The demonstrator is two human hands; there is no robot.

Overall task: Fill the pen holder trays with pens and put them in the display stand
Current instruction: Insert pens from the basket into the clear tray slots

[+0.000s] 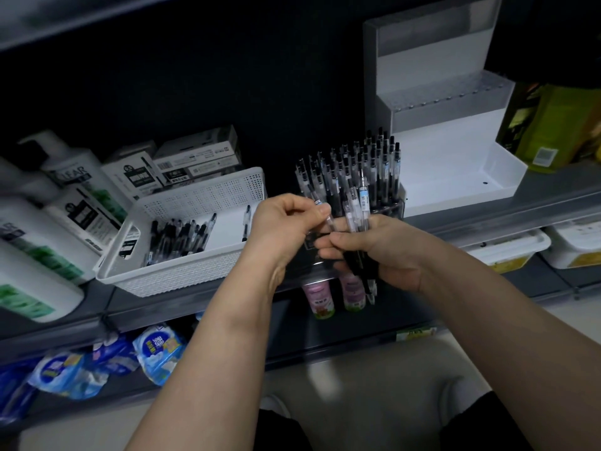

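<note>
Left hand (283, 225) pinches one pen (314, 195); right hand (387, 252) beside it grips a pen bundle (355, 216), which may slip if tugged.

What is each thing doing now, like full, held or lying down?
Clear plastic pen holder tray: packed with upright pens.
White perforated plastic basket: holds loose pens lying flat.
White stepped display stand: bottom step holds no tray.
Left hand: pinches one clear pen.
Right hand: grips a pen bundle.
</note>
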